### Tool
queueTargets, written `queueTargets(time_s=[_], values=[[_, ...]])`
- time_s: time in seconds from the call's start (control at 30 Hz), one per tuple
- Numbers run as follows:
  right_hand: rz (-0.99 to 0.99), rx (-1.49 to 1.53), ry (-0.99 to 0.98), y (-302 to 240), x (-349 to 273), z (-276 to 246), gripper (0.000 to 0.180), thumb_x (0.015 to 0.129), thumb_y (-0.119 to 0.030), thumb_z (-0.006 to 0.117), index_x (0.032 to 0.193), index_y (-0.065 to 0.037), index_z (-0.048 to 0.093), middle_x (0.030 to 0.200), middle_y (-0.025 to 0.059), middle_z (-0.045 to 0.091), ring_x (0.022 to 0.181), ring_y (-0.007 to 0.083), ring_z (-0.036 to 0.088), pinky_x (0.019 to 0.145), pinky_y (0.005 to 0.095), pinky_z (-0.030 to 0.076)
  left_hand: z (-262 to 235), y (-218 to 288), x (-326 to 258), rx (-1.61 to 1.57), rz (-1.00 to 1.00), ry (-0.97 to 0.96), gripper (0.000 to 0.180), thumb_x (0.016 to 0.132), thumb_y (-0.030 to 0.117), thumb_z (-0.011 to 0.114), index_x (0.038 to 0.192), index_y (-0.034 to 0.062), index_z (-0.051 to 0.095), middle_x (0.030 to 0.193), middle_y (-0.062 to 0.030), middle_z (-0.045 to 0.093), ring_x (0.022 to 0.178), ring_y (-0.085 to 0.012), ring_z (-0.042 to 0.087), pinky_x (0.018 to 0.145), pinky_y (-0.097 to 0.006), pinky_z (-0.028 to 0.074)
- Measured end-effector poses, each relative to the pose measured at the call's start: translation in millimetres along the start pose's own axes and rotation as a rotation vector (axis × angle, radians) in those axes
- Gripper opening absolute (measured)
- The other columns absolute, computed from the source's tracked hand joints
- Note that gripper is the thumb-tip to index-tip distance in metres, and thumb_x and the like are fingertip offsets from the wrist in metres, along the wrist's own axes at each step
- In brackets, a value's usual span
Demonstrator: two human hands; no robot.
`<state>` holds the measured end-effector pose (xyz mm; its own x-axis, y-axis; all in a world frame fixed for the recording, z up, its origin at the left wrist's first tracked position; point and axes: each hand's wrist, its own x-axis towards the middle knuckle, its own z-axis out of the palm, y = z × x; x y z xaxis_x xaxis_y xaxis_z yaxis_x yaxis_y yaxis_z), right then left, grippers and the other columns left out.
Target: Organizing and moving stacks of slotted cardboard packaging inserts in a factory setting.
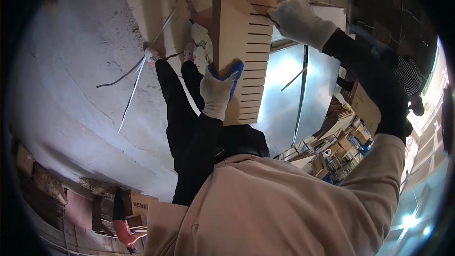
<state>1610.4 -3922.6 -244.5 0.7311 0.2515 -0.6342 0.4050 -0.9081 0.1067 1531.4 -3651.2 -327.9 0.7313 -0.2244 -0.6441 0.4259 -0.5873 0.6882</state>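
In front of me stands a long tan slotted cardboard piece (232, 28), with a row of dark slits along its right edge and a darker brown side on its left. My left hand (219, 87), in a white glove with a blue palm, grips its left edge low down, the thumb side lying over the face. Higher up, my right hand (303, 21), in a white glove, is closed at the slitted right edge. Its fingertips are partly hidden, so whether it pinches the cardboard itself or something small there is unclear. The cardboard's top runs out of view.
Right of the cardboard is a shiny metal-topped table (284, 99) with a dark strip across it. Pale and dark strips (135, 85) lie on the grey floor by my feet. A person in striped clothing (407, 76) is at the right; another in red (123, 232) is lower left near boxes (140, 202).
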Motion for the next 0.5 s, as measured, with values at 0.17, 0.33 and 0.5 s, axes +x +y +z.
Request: queueTargets(time_s=[0.17,0.33,0.5], values=[[0.015,0.031,-0.076,9,-16,-5,0.004,0.084,-0.013,0.061,0.085,-0.009,0.060,0.075,0.0076,0.064,0.069,0.0219,0.065,0.062,0.0374,0.051,8,-12,1,-0.037,-0.034,-0.026,0.066,0.065,0.039,0.085,0.114,0.0022,0.060,0.099,-0.0185,0.069,0.095,-0.0344,0.068,0.082,-0.040,0.053],[0.051,0.098,0.038,19,-31,-22,0.014,0.081,-0.012,0.066,0.093,-0.009,0.060,0.086,0.0055,0.066,0.077,0.0208,0.067,0.066,0.0373,0.053,20,-20,-5,-0.185,-0.044,0.045,0.069,0.064,0.039,0.085,0.115,0.0020,0.057,0.100,-0.0189,0.069,0.095,-0.0350,0.067,0.083,-0.041,0.053],[-0.060,0.084,0.212,12,-49,-42,0.024,0.078,-0.013,0.070,0.100,-0.009,0.061,0.086,0.0047,0.065,0.078,0.0228,0.068,0.066,0.0368,0.054,22,-14,-5,-0.074,-0.073,0.049,0.068,0.065,0.039,0.085,0.114,0.0012,0.057,0.101,-0.0188,0.069,0.095,-0.0359,0.067,0.084,-0.042,0.053]])
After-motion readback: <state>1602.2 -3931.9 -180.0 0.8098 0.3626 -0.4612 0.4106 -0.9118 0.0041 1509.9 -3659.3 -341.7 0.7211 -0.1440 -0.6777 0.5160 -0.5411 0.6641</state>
